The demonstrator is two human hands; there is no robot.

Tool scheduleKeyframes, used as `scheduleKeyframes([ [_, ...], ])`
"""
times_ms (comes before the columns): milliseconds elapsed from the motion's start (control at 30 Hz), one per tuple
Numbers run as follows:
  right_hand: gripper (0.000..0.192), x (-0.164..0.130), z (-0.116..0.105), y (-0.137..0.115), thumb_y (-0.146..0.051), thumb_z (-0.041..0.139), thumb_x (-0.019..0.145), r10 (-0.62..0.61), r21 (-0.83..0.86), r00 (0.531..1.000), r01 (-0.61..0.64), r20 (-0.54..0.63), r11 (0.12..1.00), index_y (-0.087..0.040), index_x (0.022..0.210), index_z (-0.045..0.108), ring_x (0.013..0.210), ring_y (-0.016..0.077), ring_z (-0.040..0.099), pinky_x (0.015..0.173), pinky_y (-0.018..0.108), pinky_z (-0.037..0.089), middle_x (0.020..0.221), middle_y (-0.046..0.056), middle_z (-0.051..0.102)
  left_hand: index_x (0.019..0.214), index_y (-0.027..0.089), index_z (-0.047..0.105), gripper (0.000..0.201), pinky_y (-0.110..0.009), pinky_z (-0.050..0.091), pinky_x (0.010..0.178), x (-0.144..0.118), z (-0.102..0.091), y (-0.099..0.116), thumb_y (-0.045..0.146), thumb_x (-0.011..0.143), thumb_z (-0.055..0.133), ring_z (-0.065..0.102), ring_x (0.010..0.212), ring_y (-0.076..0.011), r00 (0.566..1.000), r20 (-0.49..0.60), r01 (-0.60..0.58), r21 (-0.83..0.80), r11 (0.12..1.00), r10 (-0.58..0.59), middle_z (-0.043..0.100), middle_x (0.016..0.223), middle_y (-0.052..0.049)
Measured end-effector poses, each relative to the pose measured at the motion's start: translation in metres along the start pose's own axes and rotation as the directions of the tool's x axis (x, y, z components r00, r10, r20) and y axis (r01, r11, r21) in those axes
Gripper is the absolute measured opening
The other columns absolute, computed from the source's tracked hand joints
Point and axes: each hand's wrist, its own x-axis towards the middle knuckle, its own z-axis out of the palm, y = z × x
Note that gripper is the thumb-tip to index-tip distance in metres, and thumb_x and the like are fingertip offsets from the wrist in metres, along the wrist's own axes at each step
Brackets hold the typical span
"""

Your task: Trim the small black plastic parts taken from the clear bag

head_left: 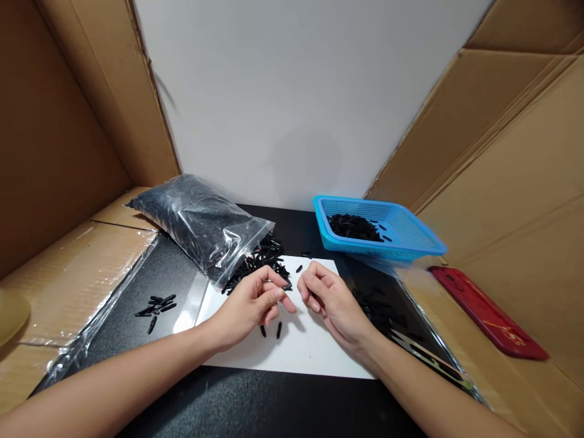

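My left hand (pixel 261 299) hovers over a white sheet (pixel 319 347), its fingers loosely bent and apart. A small dark elongated piece (pixel 287 286) shows at its index fingertip; whether it is touched is unclear. Facing it, my right hand (pixel 329 298) is closed with the fingertips curled together, and what they hold, if anything, is hidden. Beyond the left hand a heap of black elongated pieces (pixel 267 252) spills from the mouth of a clear zip bag (pixel 196 219). One black piece (pixel 299 268) lies between the hands, and two more (pixel 278 330) lie nearer me on the sheet.
A blue plastic basket (pixel 383 243) at the back right contains many black pieces. Several pieces (pixel 157 304) lie on the dark tabletop at left. Scissors (pixel 426 359) lie partly behind my right forearm. A red case (pixel 488 313) rests at far right. Cardboard walls (pixel 515 152) stand on both sides.
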Motion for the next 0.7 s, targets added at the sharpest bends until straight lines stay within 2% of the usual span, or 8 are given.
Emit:
scheduleKeyframes([
  [133, 0.033, 0.0009, -0.0021, 0.0017, -0.048, 0.075, 0.078, -0.038, -0.033, 0.999, 0.038, 0.001, 0.999, -0.019, 0.072, 0.060, 0.048, 0.0076, 0.032, 0.044, 0.023, 0.021, 0.074, 0.000, 0.062, 0.092, 0.019, 0.049, 0.027, -0.020, 0.029, 0.047, -0.0006, 0.0011, 0.0023, 0.042, 0.088, 0.062, 0.042, 0.047, -0.0051, 1.000, -0.017, 0.005, 0.012, 1.000, -0.005, 0.069, 0.079, -0.002],
  [300, 0.037, 0.0016, -0.0059, 0.0061, -0.051, 0.085, 0.064, -0.161, -0.150, 0.984, 0.149, -0.072, 0.977, -0.020, 0.071, 0.067, 0.056, 0.0124, 0.043, 0.049, 0.025, 0.033, 0.065, -0.001, 0.055, 0.103, 0.019, 0.056, 0.024, -0.021, 0.026, 0.046, -0.0016, 0.0011, 0.0043, 0.037, 0.088, 0.062, 0.040, 0.047, -0.0056, 0.998, -0.060, -0.011, 0.015, 1.000, 0.012, 0.068, 0.076, 0.000],
  [367, 0.038, 0.0013, -0.0060, 0.0070, -0.050, 0.088, 0.059, -0.195, -0.164, 0.977, 0.179, -0.088, 0.970, -0.020, 0.068, 0.067, 0.060, 0.0141, 0.046, 0.053, 0.026, 0.037, 0.064, -0.001, 0.055, 0.102, 0.018, 0.063, 0.023, -0.021, 0.025, 0.046, -0.0012, 0.0010, 0.0040, 0.034, 0.087, 0.063, 0.039, 0.047, -0.0055, 0.997, -0.079, -0.007, 0.018, 1.000, 0.008, 0.066, 0.073, 0.001],
  [467, 0.038, 0.0001, -0.0041, 0.0072, -0.049, 0.089, 0.058, -0.232, -0.161, 0.969, 0.217, -0.080, 0.963, -0.021, 0.062, 0.064, 0.064, 0.0163, 0.050, 0.059, 0.029, 0.041, 0.064, -0.001, 0.057, 0.089, 0.015, 0.069, 0.023, -0.022, 0.024, 0.046, -0.0009, 0.0023, 0.0041, 0.037, 0.084, 0.067, 0.037, 0.047, -0.0046, 0.997, -0.080, 0.024, 0.008, 1.000, -0.023, 0.067, 0.074, -0.001],
  [700, 0.040, -0.0023, 0.0012, 0.0055, -0.047, 0.088, 0.062, -0.367, -0.200, 0.930, 0.353, -0.035, 0.914, -0.021, 0.053, 0.058, 0.059, 0.0145, 0.043, 0.056, 0.029, 0.036, 0.061, -0.003, 0.046, 0.082, 0.015, 0.064, 0.028, -0.020, 0.024, 0.044, -0.0025, 0.0080, 0.0035, 0.040, 0.077, 0.075, 0.040, 0.045, -0.0045, 0.998, -0.030, 0.055, -0.048, 0.997, -0.057, 0.066, 0.069, -0.001],
])
